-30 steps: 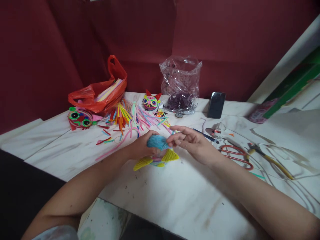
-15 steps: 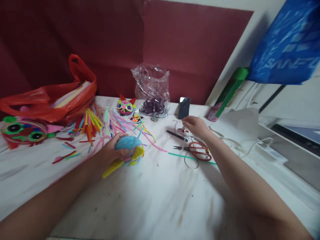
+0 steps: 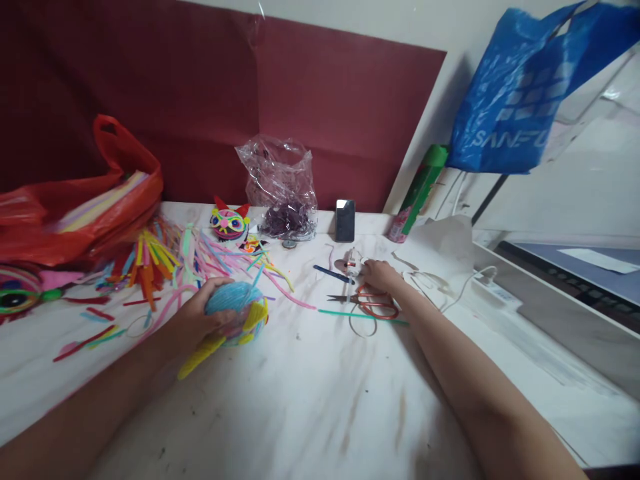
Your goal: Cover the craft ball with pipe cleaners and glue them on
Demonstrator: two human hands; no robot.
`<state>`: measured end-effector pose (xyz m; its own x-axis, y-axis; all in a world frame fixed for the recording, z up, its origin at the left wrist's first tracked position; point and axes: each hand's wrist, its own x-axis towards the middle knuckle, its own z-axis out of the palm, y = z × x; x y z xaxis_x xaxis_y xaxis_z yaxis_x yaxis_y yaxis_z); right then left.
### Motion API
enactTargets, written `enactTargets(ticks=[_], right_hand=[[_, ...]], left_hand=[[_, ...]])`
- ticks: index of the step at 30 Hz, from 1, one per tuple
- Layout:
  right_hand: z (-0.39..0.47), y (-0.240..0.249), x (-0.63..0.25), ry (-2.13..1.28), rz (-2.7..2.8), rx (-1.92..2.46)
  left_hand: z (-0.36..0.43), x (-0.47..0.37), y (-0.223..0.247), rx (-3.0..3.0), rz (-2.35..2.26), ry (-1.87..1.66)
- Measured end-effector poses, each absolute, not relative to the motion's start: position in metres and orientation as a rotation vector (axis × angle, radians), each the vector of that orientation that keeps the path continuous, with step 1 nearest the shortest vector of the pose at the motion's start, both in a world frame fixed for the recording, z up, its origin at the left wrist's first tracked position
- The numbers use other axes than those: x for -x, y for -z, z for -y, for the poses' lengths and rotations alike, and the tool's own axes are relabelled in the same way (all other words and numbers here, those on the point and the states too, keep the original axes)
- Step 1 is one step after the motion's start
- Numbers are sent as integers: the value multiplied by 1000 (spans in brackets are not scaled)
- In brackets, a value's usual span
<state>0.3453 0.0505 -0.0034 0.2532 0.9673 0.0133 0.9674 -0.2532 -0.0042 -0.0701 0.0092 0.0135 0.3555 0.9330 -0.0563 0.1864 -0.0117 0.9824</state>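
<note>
While the left hand (image 3: 193,320) grasps the blue ball (image 3: 233,298) from its left side, thumb across the front and fingers over the top, the right hand (image 3: 379,275) is out at the white tool (image 3: 354,261) near the middle of the tabletop (image 3: 280,400). Its fingers are bunched at the tool's near end, but whether they have closed on it I cannot tell. The ball sits well apart from that tool, with one yellow flap (image 3: 203,357) slanting down toward the person and another yellow piece (image 3: 256,315) on its right side; whether it rests on the tabletop or hangs just above is unclear.

The tool looks like a hot glue gun, judging by its shape and small red light, so it is best taken by the handle, with fingers well away from the nozzle. The red-handled scissors (image 3: 359,299) lie just beside the right hand, blades pointing left, and the green strip (image 3: 363,315) runs near them: a straight lift, rather than a sideways drag, should avoid snagging either. A light left grip, clear of the yellow pieces, would hold the ball steady without bending them
</note>
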Motion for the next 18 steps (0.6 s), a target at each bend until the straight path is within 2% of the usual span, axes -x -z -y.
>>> enactTargets(ticks=[5,11,12,13,18], right_hand=[[-48,5,-343,83,1744,2394],[-34,-25,-341,59,1593,2095],[-31,-31,-338,-32,1598,2003],[-27,-36,-335,-275,1536,1795],[2,-53,-310,-786,1813,1455]], left_hand=[[-9,70,-12,-1474,-1050,-860],[-3,66,-6,-1497,-974,-898],[-3,66,-5,-1494,-916,-859],[-4,67,-3,-1488,-854,-846],[-8,76,-2,-1608,-859,-828]])
